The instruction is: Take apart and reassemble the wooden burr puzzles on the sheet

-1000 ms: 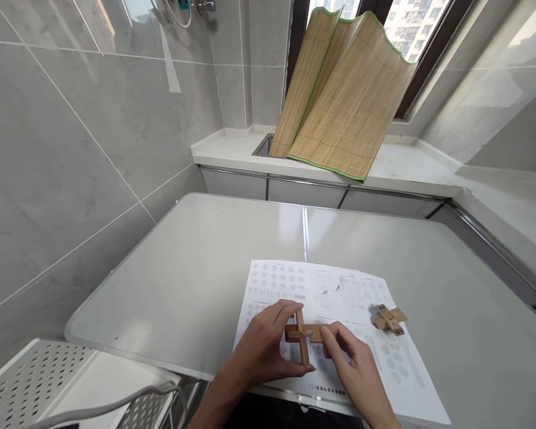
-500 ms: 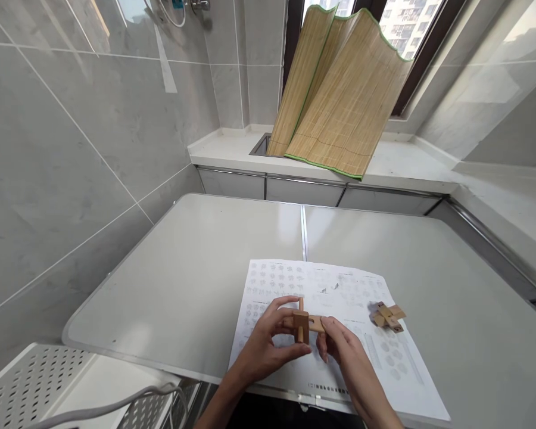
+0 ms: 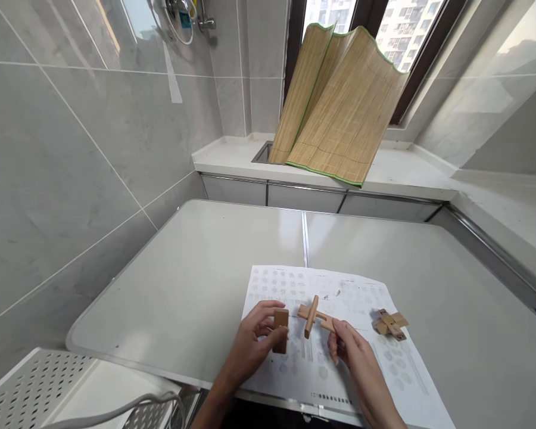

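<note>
I take the printed sheet [image 3: 361,292] on the counter [image 3: 183,286] as my reference. Left of the sheet's middle, I find the left hand [image 3: 254,342], its fingers closed on a wooden block [image 3: 280,339]. Over the sheet's middle is a notched wooden slat [image 3: 327,323] with a wooden rod [image 3: 311,317] across it; from my end I cannot tell how they join. Over the sheet's right half, I record the right hand [image 3: 356,354], its fingers gripping the slat's right end. A cross-shaped wooden assembly [image 3: 390,325] lies at the sheet's right edge.
</note>
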`<act>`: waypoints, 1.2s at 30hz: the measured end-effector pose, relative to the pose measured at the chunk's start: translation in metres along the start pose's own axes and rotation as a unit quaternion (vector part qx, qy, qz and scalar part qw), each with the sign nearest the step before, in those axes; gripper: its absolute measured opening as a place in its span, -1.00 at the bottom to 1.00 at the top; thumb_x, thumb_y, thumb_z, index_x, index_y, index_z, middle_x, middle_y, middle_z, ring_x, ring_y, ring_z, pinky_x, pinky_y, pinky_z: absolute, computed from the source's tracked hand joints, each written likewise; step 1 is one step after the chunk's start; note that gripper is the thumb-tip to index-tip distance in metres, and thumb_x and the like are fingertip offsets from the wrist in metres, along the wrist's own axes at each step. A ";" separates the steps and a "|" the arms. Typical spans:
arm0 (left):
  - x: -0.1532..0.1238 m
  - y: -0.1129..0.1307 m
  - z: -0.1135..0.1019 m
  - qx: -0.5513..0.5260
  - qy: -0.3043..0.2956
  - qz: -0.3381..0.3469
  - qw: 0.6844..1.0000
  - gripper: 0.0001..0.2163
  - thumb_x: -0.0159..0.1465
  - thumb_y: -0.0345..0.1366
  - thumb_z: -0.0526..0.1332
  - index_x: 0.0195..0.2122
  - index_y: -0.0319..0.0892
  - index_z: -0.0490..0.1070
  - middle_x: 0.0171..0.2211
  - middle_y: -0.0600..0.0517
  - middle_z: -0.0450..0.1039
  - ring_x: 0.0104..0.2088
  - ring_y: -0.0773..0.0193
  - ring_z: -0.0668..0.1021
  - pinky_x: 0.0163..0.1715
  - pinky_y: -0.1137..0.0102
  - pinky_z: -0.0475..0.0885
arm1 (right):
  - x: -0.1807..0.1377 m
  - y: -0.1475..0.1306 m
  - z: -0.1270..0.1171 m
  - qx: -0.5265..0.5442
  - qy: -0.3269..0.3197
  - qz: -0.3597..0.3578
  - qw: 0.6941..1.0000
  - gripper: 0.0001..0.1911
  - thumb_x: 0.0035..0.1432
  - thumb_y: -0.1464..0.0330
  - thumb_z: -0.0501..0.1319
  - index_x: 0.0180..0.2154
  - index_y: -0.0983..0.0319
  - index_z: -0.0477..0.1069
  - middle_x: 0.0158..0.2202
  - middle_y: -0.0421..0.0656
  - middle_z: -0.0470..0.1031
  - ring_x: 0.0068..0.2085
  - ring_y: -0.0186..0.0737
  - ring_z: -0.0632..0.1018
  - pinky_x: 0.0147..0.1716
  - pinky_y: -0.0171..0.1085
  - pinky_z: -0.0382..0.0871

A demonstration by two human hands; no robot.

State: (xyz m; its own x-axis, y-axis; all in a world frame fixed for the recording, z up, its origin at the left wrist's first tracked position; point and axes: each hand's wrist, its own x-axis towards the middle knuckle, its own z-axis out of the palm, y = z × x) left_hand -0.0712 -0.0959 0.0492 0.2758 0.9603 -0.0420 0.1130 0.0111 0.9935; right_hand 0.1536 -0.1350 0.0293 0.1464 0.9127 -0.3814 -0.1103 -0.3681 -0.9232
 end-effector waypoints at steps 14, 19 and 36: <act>0.066 -0.014 -0.037 0.382 0.131 0.034 0.914 -0.74 0.41 -0.07 0.12 -0.13 -0.05 0.54 -0.27 0.06 0.64 -0.32 0.18 0.61 -0.30 0.36 0.41 | -0.001 0.025 -0.006 -0.077 0.005 -0.025 0.997 -0.40 0.31 -0.17 0.06 -0.55 0.14 0.25 -0.57 -0.24 0.23 -0.43 -0.18 0.29 -0.35 -0.24 0.20; 0.087 -0.027 -0.039 0.436 0.154 0.072 0.884 -0.69 0.41 -0.03 0.15 -0.39 -0.09 0.48 -0.43 0.07 0.54 -0.37 0.17 0.56 -0.32 0.33 0.38 | 0.003 0.039 -0.007 -0.117 -0.025 -0.066 0.991 -0.43 0.30 -0.16 0.08 -0.50 0.14 0.29 -0.56 -0.26 0.26 -0.49 -0.21 0.32 -0.42 -0.27 0.21; 0.050 -0.010 -0.020 0.263 0.038 0.120 0.957 -0.77 0.39 -0.12 0.23 0.01 -0.04 0.43 0.07 -0.07 0.48 0.16 0.01 0.46 0.18 0.09 0.38 | -0.004 0.042 -0.004 -0.143 -0.016 -0.130 0.981 -0.46 0.29 -0.13 0.13 -0.48 0.16 0.30 -0.53 -0.25 0.29 -0.46 -0.21 0.34 -0.43 -0.29 0.21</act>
State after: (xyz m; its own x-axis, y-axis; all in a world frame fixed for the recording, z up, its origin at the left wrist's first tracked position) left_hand -0.0772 -0.0424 0.0393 0.2868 0.9352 0.2079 0.5246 -0.3349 0.7827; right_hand 0.1524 -0.1551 -0.0083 0.1018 0.9857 -0.1340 0.2086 -0.1529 -0.9660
